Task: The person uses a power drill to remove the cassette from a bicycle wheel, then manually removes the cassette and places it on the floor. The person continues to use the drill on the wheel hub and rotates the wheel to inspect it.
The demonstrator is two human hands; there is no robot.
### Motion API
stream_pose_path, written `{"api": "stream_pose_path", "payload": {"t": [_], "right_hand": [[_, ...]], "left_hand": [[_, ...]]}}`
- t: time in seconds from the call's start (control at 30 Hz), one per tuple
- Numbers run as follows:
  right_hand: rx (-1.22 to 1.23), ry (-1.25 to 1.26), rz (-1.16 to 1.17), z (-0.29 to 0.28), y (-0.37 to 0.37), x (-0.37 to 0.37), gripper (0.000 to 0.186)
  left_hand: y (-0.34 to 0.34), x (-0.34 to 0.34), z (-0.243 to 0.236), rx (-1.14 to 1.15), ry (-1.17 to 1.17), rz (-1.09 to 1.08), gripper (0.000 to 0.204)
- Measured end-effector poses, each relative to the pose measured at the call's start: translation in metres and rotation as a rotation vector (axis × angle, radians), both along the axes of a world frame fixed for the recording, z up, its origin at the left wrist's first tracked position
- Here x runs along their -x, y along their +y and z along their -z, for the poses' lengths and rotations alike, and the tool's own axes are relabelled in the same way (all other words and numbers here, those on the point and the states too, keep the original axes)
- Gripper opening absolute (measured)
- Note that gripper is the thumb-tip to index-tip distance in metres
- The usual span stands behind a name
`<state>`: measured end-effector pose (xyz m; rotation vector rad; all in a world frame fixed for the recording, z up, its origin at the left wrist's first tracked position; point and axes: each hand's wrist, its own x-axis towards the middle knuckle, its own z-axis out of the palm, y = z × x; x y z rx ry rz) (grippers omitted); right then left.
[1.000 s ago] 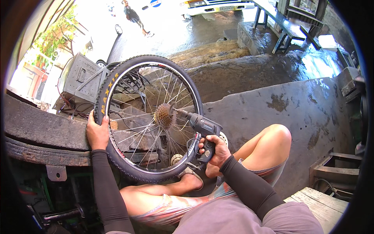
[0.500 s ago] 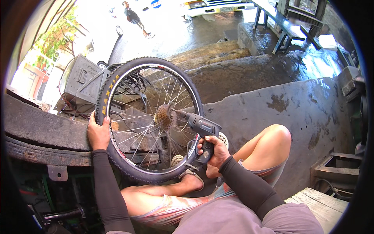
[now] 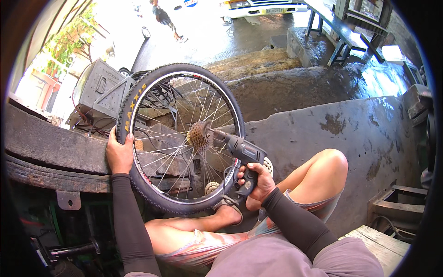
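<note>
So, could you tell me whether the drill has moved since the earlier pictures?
No. The drill in the right hand sits at the same spot, its tip at the wheel hub, judged against the grey concrete wall.

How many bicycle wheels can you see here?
1: the spoked wheel stands upright before the person, left hand gripping its tyre, right hand holding a power drill at its hub. Others may be hidden.
</note>
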<state>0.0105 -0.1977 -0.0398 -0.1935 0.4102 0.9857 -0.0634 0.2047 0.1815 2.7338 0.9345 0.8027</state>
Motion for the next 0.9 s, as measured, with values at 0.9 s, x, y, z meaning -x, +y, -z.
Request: {"api": "stream_pose_path", "payload": {"t": [0.9], "right_hand": [[-0.009,0.103,0.059,0.013,-0.003,-0.005,0.021]], "left_hand": [[0.001,-0.002,-0.001,0.01,0.011,-0.007,0.061]]}}
